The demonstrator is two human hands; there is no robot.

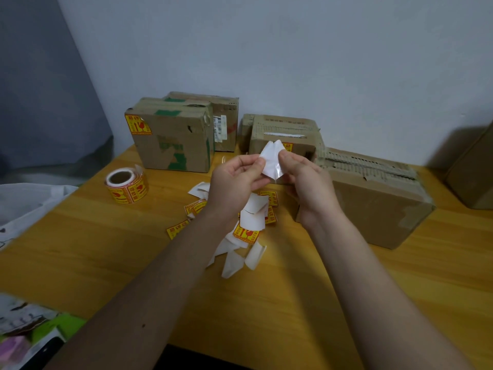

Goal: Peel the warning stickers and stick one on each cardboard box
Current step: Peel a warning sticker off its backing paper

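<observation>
Both my hands are raised over the middle of the wooden table (pixel 106 249). My left hand (pixel 234 180) and my right hand (pixel 304 180) pinch one sticker piece (pixel 270 162) between them, white side toward me, its layers spread apart at the top. Behind it stand cardboard boxes: a left box (pixel 173 140) with a yellow warning sticker (pixel 138 125) on its front corner, a middle box (pixel 285 134) with a sticker partly hidden by the paper, and a large low box (pixel 373 198) at the right. A roll of stickers (pixel 126 186) stands at the left.
Loose stickers and white backing scraps (pixel 240 236) lie heaped under my hands. Another box (pixel 225 121) stands behind the left one, and one more box (pixel 472 166) at the far right edge. White cloth or paper (pixel 24 204) and clutter (pixel 24 332) sit at the table's left.
</observation>
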